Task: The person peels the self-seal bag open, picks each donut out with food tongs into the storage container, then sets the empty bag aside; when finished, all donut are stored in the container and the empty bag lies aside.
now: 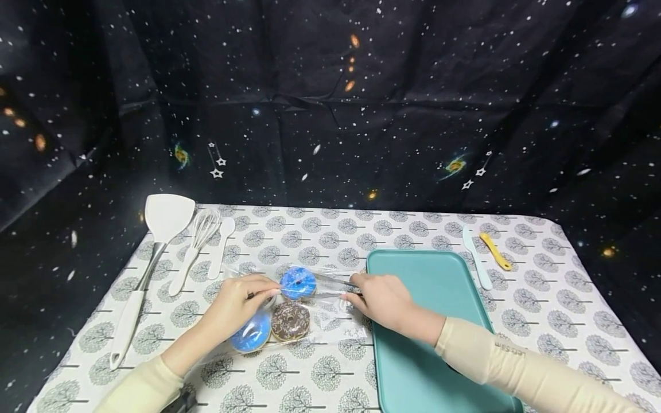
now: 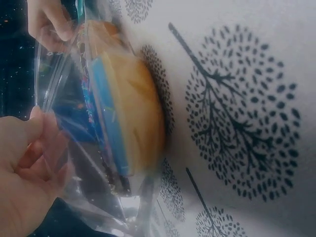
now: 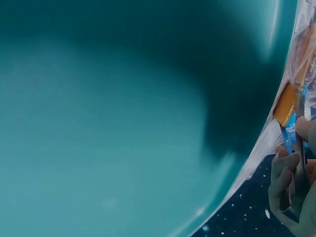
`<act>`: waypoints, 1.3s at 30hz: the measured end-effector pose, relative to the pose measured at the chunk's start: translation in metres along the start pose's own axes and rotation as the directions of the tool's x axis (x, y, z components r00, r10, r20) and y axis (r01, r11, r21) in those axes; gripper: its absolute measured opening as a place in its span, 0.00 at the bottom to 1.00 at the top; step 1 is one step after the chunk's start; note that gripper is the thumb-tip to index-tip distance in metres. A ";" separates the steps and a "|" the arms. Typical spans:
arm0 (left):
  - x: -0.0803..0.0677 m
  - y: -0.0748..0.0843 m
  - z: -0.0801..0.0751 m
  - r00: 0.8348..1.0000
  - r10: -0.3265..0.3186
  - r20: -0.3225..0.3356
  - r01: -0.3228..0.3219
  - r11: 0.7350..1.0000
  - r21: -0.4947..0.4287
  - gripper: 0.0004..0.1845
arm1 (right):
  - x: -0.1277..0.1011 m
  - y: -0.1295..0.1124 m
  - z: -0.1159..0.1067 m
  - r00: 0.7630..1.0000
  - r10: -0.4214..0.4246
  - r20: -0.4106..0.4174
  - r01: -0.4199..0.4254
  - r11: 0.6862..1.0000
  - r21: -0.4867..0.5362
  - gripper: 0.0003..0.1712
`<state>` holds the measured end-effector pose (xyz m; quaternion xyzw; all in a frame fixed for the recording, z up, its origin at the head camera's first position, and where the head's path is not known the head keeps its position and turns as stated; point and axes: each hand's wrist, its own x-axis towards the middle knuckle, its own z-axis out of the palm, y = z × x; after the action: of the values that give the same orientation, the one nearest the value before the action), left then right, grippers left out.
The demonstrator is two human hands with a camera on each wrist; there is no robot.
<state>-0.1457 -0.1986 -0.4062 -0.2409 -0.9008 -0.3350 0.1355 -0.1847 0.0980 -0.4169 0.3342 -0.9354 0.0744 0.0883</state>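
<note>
Here, near the worktop's left edge, a white spatula (image 1: pixel 155 252), a whisk (image 1: pixel 198 241) and a spoon (image 1: pixel 222 244) lie side by side. Just right of them, toward the front middle, the left hand (image 1: pixel 234 307) pinches one end of a clear bag (image 1: pixel 310 312) holding two blue doughnuts (image 1: pixel 298 282) and a brown one (image 1: pixel 291 321). The right hand (image 1: pixel 379 298) pinches the bag's other end, beside the teal tray (image 1: pixel 444 275). The bag's long axis runs left to right, its mouth seemingly along the far edge. Pulling evenly outward, I judge, keeps the doughnuts flat. Two small spreaders (image 1: pixel 485 255) lie near the far right corner.
</note>
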 end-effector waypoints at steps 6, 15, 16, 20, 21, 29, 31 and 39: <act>0.004 0.001 0.001 1.000 -0.025 0.016 0.025 1.000 -0.001 0.07 | -0.002 0.004 -0.001 0.999 -0.013 -0.035 0.012 1.000 -0.012 0.17; 0.003 0.002 0.000 0.995 -0.097 0.019 0.097 0.995 0.015 0.08 | -0.014 0.018 -0.012 0.997 -0.027 -0.071 0.026 1.000 -0.012 0.19; 0.003 0.002 0.000 0.995 -0.100 0.012 0.100 0.995 0.017 0.08 | -0.016 0.021 -0.015 0.997 -0.027 -0.070 0.026 1.000 -0.012 0.19; 0.002 0.001 0.000 0.995 -0.099 -0.006 0.099 0.995 0.020 0.07 | -0.031 0.033 -0.021 0.993 -0.050 -0.105 0.047 0.998 -0.028 0.19; 0.002 0.000 0.000 0.995 -0.102 -0.004 0.102 0.995 0.020 0.07 | -0.037 0.036 -0.021 0.991 -0.061 -0.121 0.057 0.998 -0.034 0.19; -0.008 -0.003 -0.001 0.995 -0.090 -0.032 0.091 0.995 0.041 0.05 | -0.081 0.062 -0.026 0.969 -0.103 -0.224 0.086 0.993 -0.086 0.20; -0.011 -0.003 -0.001 0.997 -0.068 -0.044 0.070 0.997 0.045 0.05 | -0.091 0.067 -0.030 0.967 -0.100 -0.233 0.082 0.993 -0.087 0.20; -0.008 0.000 0.002 0.997 -0.061 -0.047 0.063 0.997 0.053 0.06 | -0.132 0.089 -0.040 0.956 -0.084 -0.282 0.052 0.991 -0.119 0.22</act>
<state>-0.1388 -0.2004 -0.4109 -0.2013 -0.9132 -0.3200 0.1520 -0.1367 0.2546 -0.4135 0.3467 -0.9032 0.0671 0.2438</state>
